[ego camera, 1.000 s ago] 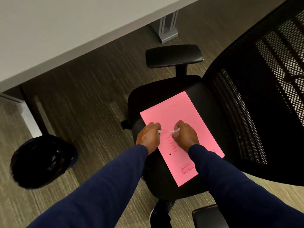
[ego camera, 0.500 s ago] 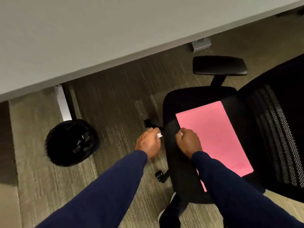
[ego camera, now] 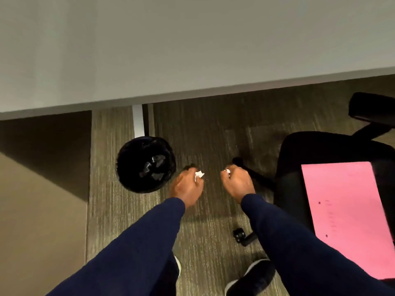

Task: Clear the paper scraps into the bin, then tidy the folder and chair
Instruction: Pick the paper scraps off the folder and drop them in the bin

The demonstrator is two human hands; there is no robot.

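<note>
My left hand is closed around white paper scraps that poke out between the fingers. It hovers over the carpet just right of the round black bin. My right hand is also closed on a small white scrap, a little further right. The bin holds a dark liner with a few pale bits inside. A pink folder lies flat on the seat of the black office chair at the right.
A grey desk spans the top, its white leg standing just behind the bin. The chair's armrest and a caster stick out toward my arms. My shoes stand on the striped carpet.
Both hands left the folder on the chair and swung left with the scraps toward the bin. The view turned left, so the chair slid to the right edge.
</note>
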